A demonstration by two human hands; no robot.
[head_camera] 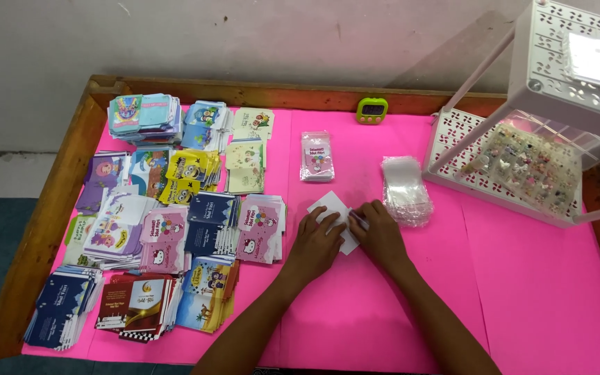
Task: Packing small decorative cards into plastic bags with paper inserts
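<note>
My left hand (316,244) and right hand (381,235) lay together on a small card (330,206) mid-table. Stacks of printed envelopes (168,222) sat to my left, a pile of plastic sleeves (405,189) just right, a timer (371,110) behind, a rack (515,167) far right.

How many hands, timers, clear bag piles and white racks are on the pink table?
Hands: 2, left hand and right hand, both on a white card
Green timer: 1
Clear bag pile: 1
White rack: 1
Total: 5

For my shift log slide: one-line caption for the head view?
Both hands, left hand and right hand, press a white card on the pink table beside clear sleeves.
</note>
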